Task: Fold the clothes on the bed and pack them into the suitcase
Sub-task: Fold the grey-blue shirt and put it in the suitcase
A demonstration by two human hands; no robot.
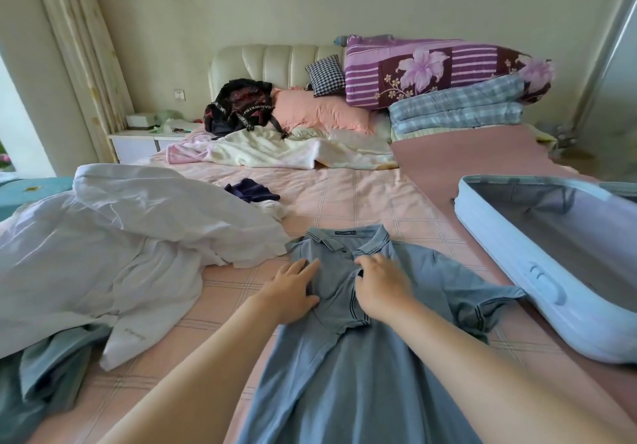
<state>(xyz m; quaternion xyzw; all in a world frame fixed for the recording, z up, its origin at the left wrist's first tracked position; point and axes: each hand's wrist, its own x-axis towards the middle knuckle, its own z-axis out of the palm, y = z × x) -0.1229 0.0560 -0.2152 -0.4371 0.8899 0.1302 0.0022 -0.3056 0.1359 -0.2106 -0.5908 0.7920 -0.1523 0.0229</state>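
polo shirt point(344, 374): the hem and lower body run off the bottom edge.
suitcase point(499, 261): its right part is cut off by the right edge.
white garments point(120, 236): they pass the left edge and cover most of a grey-green garment point(44, 374).
collar label point(345, 233): the print is too small to read.
right hand point(382, 288): its fingertips are tucked out of sight at the placket.
nightstand point(144, 140): the things on top are blurred.

A folded purple floral quilt point(441, 71) lies on a folded blue plaid quilt point(458, 112), beside a black-and-white checked cushion point(325, 75) and a pink pillow point(320, 114). A black backpack point(241, 105) sits against that pillow, near a white nightstand point(144, 143) and a pale curtain point(82, 47).
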